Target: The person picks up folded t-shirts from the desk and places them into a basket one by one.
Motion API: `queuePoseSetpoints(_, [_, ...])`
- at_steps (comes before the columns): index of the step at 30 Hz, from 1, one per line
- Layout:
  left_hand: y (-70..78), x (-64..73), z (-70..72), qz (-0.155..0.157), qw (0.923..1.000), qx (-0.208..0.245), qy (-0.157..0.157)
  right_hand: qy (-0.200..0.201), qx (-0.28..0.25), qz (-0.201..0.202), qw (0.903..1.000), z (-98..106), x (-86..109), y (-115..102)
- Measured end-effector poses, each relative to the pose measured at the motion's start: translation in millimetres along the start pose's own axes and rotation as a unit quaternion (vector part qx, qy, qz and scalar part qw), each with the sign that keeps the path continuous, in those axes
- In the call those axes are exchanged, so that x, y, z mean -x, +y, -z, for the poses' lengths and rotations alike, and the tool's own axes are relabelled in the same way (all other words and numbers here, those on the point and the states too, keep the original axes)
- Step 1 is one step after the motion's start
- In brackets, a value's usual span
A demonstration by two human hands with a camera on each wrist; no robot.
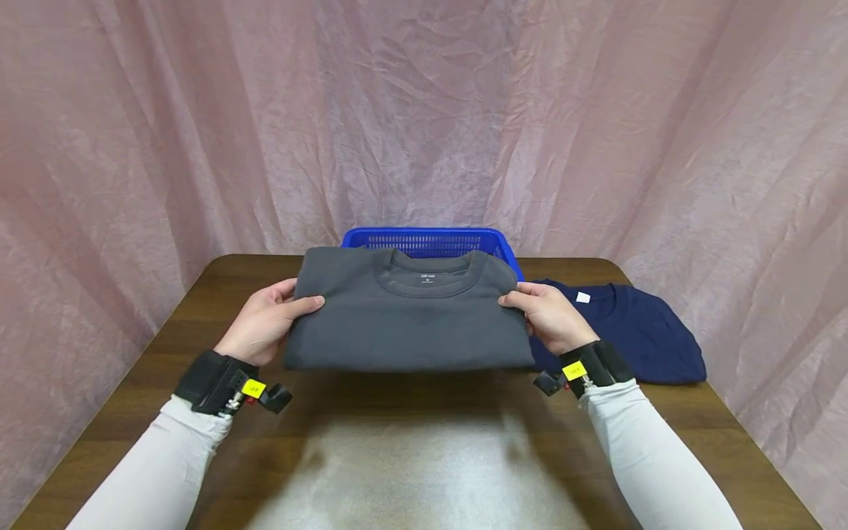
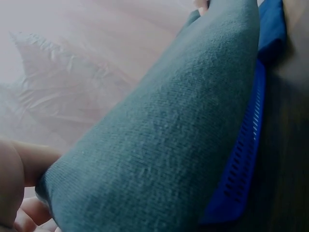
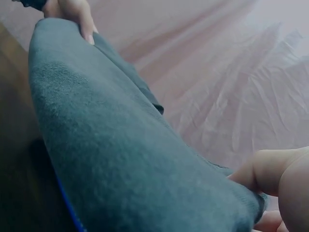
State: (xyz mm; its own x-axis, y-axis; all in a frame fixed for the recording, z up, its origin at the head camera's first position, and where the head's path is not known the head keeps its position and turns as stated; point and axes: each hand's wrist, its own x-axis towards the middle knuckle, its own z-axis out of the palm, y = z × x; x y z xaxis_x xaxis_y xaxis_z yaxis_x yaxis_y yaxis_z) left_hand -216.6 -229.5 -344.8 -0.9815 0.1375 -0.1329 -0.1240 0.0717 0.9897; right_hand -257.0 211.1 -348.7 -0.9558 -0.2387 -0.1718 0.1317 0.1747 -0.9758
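The grey shirt [image 1: 411, 331] is held in the air above the table [image 1: 228, 302], on the near side of the basket [image 1: 424, 234]; clearance from the table is indicated by the shadow beneath it. It is folded into a broad bundle, with the collar along the far edge and the printed neck mark exposed.

Its left edge is pinched by the left hand [image 1: 265, 320] and its right edge by the right hand [image 1: 550, 313]. On both sides the thumb is laid on the upper face and the fingers are set behind the edge, so that the gap is closed down to the thickness of the cloth. The same pinch is confirmed in both wrist views. By judgement, opposite edges are gripped so that the layers are kept together and the front is kept spread; with one hand alone, sagging or unfolding would be likely.

The navy shirt [image 1: 649, 331] is laid folded on the table at the right, partly hidden behind the right hand; it is judged to be kept flat by the table's support. The basket is stood at the far end, apparently within arm's reach. Its contents cannot be determined, as most of it is hidden by the grey shirt.
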Motion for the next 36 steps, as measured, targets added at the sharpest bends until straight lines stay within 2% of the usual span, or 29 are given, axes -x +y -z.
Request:
queuePoseSetpoints(9, [4.9, -21.1, -9.0, 0.005, 0.9996, -0.012, 0.024, 0.003, 0.000, -0.012, 0.9999, 10.4, -13.9, -8.2])
queuePoseSetpoints(18, [15.2, -44.7, -14.5, 0.014, 0.9991, -0.006, 0.040, 0.024, 0.010, -0.011, 0.9996, 14.2, -36.7, -24.4])
queuePoseSetpoints(26, [22.5, -70.2, -20.2, 0.023, 0.9980, 0.007, 0.058, 0.053, 0.051, -0.013, 0.9972, 18.7, -60.9, -34.5])
queuePoseSetpoints(33, [24.7, -90.6, -30.6, 0.026, 0.9962, 0.026, 0.079, 0.083, 0.109, -0.002, 0.9906, 17.1, -79.0, -38.7])
queuePoseSetpoints(36, [24.4, -96.5, -36.0, 0.028, 0.9950, 0.004, 0.096, 0.085, 0.141, -0.004, 0.9864, 11.7, -84.6, -40.5])
